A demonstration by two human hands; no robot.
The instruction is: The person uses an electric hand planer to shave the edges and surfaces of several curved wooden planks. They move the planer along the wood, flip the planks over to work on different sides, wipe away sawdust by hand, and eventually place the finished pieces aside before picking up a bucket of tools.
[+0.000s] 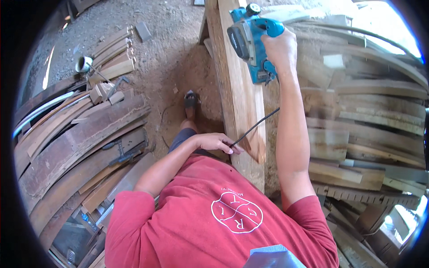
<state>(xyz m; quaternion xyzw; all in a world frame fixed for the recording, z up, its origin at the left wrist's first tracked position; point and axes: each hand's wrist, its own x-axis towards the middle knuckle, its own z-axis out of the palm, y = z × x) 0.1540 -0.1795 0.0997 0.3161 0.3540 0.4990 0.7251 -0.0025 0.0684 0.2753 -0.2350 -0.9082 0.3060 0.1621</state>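
My right hand (282, 49) is wrapped round the rear handle of a teal electric hand planer (255, 47). The planer rests on the far part of a long wooden beam (243, 96), its round black front knob uncovered. A black power cord (258, 123) hangs from the planer's rear and runs back over the beam to my left hand (219, 143). That hand is beside the beam's near end, with the cord pinched between thumb and fingers. Pale, freshly planed wood shows along the beam's top, and a darker patch marks its near end.
Stacked planks (366, 116) fill the right side, close to my right arm. To the left lie more boards (85, 143), with a clamp (121, 154) and a white cup (84, 64) among them. The ground is brown dirt (172, 67); my sandalled foot (191, 99) stands on it.
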